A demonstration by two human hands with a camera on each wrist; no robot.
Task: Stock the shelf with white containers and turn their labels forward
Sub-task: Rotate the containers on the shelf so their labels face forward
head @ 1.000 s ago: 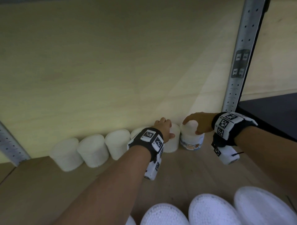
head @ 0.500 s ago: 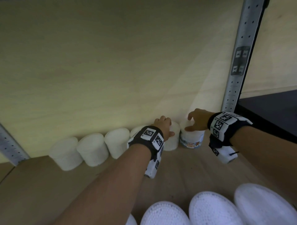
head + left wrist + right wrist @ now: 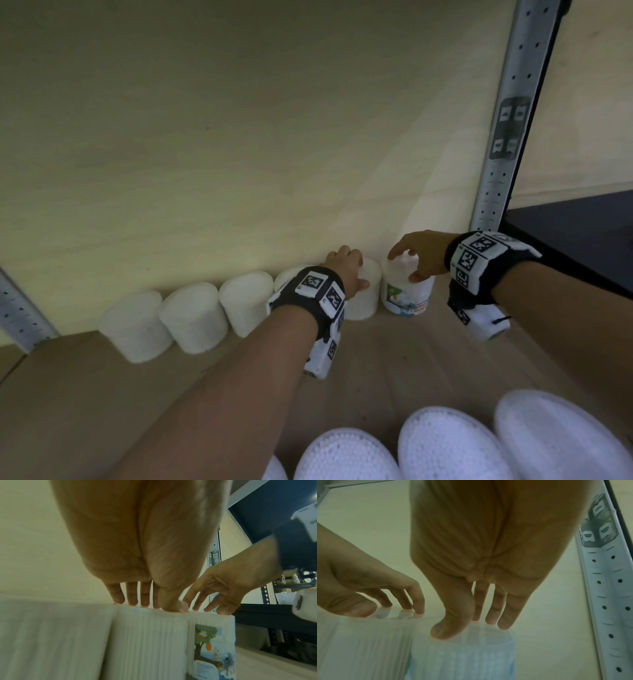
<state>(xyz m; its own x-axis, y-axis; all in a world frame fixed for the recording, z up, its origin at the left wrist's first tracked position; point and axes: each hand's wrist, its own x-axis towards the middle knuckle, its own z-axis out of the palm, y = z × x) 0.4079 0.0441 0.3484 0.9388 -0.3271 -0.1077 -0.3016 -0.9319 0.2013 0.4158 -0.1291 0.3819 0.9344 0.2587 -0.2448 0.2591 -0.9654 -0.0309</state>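
A row of white ribbed containers stands along the back wall of the wooden shelf. My left hand grips the lid of a plain-faced container; in the left wrist view its fingertips and thumb sit on that container's top rim. Right beside it, at the row's right end, stands the labelled container, its tree picture facing front. My right hand holds its lid between thumb and fingers, index finger lifted. The right wrist view shows the hand on the container's top.
Three more white containers stand to the left in the row, faces plain. Several white lids fill the near bottom edge. A perforated metal upright rises just right of the hands, with a dark surface beyond it.
My right hand has twisted on the labelled container's lid, and the label's tree picture has come round to the front. The left hand has stayed on its container.
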